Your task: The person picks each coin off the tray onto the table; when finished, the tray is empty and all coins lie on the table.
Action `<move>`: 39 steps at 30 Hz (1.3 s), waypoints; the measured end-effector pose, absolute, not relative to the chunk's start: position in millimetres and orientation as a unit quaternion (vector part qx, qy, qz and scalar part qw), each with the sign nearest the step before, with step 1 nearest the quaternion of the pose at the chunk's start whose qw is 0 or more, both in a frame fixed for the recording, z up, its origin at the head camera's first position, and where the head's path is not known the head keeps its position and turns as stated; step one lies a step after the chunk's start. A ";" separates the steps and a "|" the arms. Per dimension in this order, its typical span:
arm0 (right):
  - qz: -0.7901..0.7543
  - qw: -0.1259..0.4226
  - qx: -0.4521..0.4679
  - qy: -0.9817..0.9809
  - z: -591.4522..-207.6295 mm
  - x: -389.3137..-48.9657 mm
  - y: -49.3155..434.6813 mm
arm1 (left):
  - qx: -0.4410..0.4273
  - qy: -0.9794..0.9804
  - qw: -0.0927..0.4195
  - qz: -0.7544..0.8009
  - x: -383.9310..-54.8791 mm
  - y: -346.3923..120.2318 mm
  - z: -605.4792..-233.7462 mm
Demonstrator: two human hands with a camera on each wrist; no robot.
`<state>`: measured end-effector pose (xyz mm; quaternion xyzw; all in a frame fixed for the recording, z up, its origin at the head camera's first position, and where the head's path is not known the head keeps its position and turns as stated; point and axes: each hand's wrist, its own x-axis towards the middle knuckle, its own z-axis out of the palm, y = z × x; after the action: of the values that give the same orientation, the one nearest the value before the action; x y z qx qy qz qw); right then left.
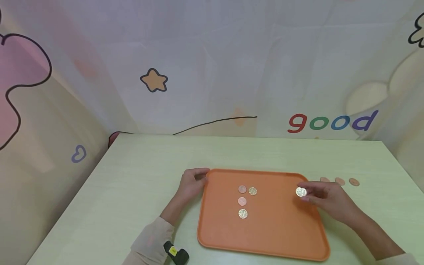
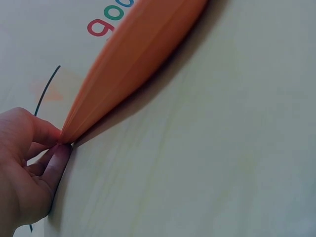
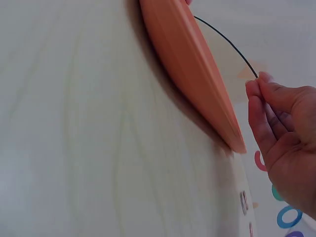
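An orange tray (image 1: 275,228) lies on the table. At its far left corner my left hand (image 1: 192,183) grips the rim; in the left wrist view the fingertips (image 2: 64,150) meet at the tray's corner. Above the tray's right side, my right hand (image 1: 331,200) pinches a shiny pale-gold coin (image 1: 301,191) between thumb and fingers. Left of centre in the tray are two copper-coloured coins, an upper one (image 1: 242,189) and a lower one (image 1: 242,201). One gold-coloured coin (image 1: 253,191) lies beside the upper copper coin, and another gold-coloured coin (image 1: 243,214) ends the column nearest me.
Beyond the tray's right edge, three copper-coloured coins lie in a row on the table, the rightmost coin (image 1: 354,182) in full view and the leftmost coin (image 1: 324,179) partly covered by my right hand. A printed backdrop (image 1: 212,81) stands behind the pale table (image 1: 132,184).
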<state>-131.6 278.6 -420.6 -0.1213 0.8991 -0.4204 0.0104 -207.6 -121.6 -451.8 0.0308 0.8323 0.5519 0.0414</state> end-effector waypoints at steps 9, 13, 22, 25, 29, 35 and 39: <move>-0.484 -0.031 -0.146 0.862 -435.1 -124.9 318.2 | 0.030 0.832 0.043 0.552 -207.0 -122.2 -449.9; -0.494 -0.053 -0.143 0.856 -438.2 -120.7 334.7 | 0.031 0.833 0.043 0.550 -207.7 -121.9 -450.9; -0.435 -0.066 -0.062 0.896 -443.2 -115.9 372.9 | 0.024 0.835 0.045 0.548 -206.7 -120.6 -450.3; -0.403 -0.064 -0.038 0.912 -444.8 -114.8 379.5 | 0.025 0.836 0.043 0.546 -205.7 -120.5 -449.0; -0.358 -0.064 -0.025 0.931 -446.7 -114.6 383.4 | 0.024 0.833 0.045 0.550 -204.9 -121.1 -448.2; -0.299 -0.071 -0.017 0.951 -448.7 -117.2 383.5 | 0.025 0.831 0.046 0.553 -205.7 -122.1 -449.1; -0.275 -0.074 -0.021 0.958 -449.8 -119.2 383.9 | 0.026 0.835 0.045 0.547 -205.1 -121.8 -448.1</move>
<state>-119.2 383.9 -449.8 -0.0205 0.9584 -0.2748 -0.0742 -205.1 -121.8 -448.1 0.0265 0.8355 0.5471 0.0448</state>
